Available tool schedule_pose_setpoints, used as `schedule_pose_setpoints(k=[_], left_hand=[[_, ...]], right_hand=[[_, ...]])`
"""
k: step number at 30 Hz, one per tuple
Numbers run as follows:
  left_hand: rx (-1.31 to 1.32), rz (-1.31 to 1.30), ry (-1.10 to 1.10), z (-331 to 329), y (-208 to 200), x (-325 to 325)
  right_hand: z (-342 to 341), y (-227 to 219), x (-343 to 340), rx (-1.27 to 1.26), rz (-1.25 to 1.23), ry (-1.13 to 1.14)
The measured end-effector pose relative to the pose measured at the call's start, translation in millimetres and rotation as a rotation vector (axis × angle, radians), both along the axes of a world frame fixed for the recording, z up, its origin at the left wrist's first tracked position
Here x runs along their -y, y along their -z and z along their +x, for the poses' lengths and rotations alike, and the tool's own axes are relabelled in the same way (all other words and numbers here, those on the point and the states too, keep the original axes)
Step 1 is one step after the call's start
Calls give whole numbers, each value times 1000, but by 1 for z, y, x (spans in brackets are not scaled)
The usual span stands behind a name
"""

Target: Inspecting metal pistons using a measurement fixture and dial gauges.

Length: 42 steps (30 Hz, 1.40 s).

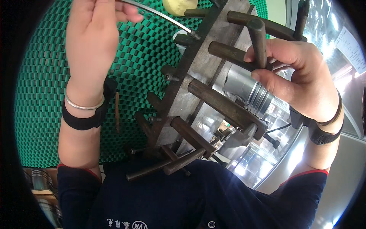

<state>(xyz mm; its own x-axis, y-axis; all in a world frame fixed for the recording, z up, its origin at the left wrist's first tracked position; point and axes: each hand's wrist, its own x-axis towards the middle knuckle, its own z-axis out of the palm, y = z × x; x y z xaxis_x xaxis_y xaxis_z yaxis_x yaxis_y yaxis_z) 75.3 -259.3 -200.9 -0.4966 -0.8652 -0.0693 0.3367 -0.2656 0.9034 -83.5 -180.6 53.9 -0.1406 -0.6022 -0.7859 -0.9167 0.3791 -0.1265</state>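
Observation:
My left hand, partly cut off by the upper edge, is closed on a long bright hex key. The key's far end meets a socket-head bolt on the side of a heavy steel fixture. With thumb and fingers, my right hand grips a round dark steel rod that stands up from the end of a clamp arm. Just below those fingers, a silver piston with ring grooves lies on its side against the fixture, between two rod-like arms.
More steel arms stick out of the fixture, some with cross bars and bolts. Green woven matting lies to the left, with a thin brown strip on it. A yellowish round object sits at the top. Shiny plastic sheeting is at right.

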Motion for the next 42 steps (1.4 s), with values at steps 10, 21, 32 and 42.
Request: schedule_pose_setpoints(k=[10, 21, 32, 42], left_hand=[[-575, 525, 322, 22, -31, 2], [-1058, 638, 427, 7, 10, 8], [-951, 559, 451, 6, 5, 1], [-977, 608, 654, 22, 21, 24]], right_hand=[[-2, -2, -1, -19, 6, -27], [2, -5, -4, -53, 23, -44], [0, -33, -107, -438, -228, 14], [-8, 3, -146, -345, -433, 191]])
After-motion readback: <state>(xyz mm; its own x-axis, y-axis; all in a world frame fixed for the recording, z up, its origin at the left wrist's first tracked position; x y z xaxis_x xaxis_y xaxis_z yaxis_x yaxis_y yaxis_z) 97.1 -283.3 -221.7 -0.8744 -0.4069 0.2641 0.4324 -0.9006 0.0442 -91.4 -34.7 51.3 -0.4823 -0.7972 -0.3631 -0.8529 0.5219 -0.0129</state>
